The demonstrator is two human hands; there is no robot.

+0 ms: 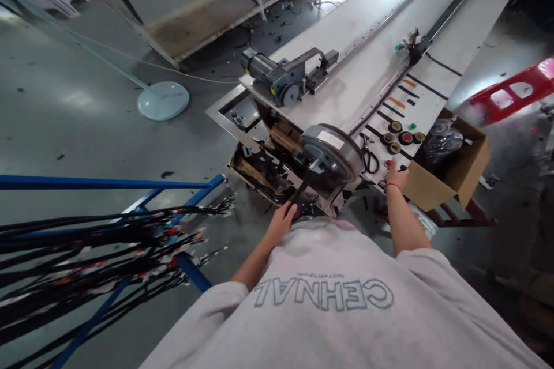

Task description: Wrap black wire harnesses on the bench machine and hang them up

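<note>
My left hand [283, 219] is closed around a black cable [302, 187], which runs up to the grey metal wheel [337, 153] at the near end of the long white table. At the table's near right corner is my right hand [397, 177], with a finger or thumb stretched out at a red button [388, 164]. No object shows in that hand; its other fingers are partly hidden. Black-handled scissors [370, 160] lie between the wheel and my right hand. Beyond them sit several rolls of tape [395, 127] and a green button [413, 126].
A motor unit [277, 78] is mounted on the table's left side. Black and orange strips [397, 102] lie along the right. An open cardboard box [465, 170] stands at the right, a red stool [515, 89] beyond. Bundled black cables [108, 253] hang on a blue rack [190, 184] at left.
</note>
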